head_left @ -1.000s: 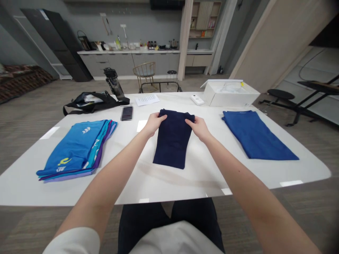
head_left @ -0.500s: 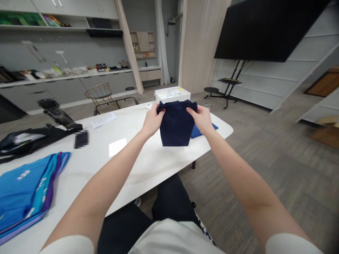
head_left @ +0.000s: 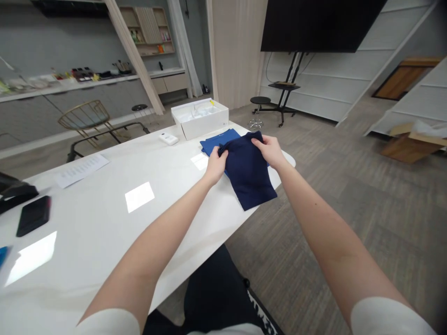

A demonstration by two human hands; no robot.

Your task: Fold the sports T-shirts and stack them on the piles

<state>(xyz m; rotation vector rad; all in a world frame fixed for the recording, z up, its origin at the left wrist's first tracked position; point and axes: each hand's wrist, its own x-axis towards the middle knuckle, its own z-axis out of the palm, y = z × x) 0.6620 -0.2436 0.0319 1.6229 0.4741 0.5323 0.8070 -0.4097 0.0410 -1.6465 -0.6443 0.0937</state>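
Observation:
A folded navy cloth garment (head_left: 248,172) hangs between my two hands, its lower end tilted to the right over the table's edge. My left hand (head_left: 216,166) pinches its upper left corner, thumb on top. At the upper right corner, my right hand (head_left: 270,150) grips it the same way. Just behind lies a folded blue cloth (head_left: 220,139) on the white table (head_left: 181,200), partly hidden by the navy garment and my left hand. Which kind of garment the navy piece is, I cannot make out.
Behind the blue cloth stands an open white box (head_left: 202,123), with a small white device (head_left: 168,138) beside it. A printed sheet (head_left: 83,170) and a black phone (head_left: 34,215) lie to the left. A round stool (head_left: 260,100) and a large screen (head_left: 317,25) stand beyond the table.
The view has turned to the right and down. Both hands have carried the navy garment towards the blue cloth at the table's right end, and it has tilted from hanging straight.

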